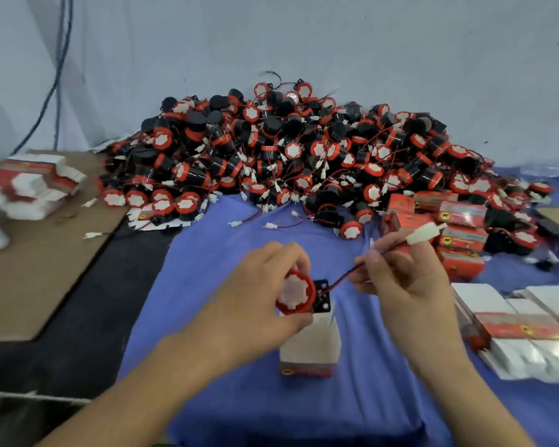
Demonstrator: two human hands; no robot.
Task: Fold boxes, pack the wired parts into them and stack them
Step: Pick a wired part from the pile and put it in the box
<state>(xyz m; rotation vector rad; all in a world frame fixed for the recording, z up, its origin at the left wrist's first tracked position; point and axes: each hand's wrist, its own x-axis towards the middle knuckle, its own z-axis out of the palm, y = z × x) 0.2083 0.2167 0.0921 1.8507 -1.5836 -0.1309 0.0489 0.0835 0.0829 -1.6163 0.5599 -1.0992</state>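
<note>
Left hand grips the red-rimmed round black part at the mouth of the upright white-and-red cardboard box; right hand pinches its red wire taut beside, likely clearing the opening.

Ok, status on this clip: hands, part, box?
Left hand grips wired part at mouth of open box. Right hand pinches its wire, connector raised. Nothing else in the way.
</note>
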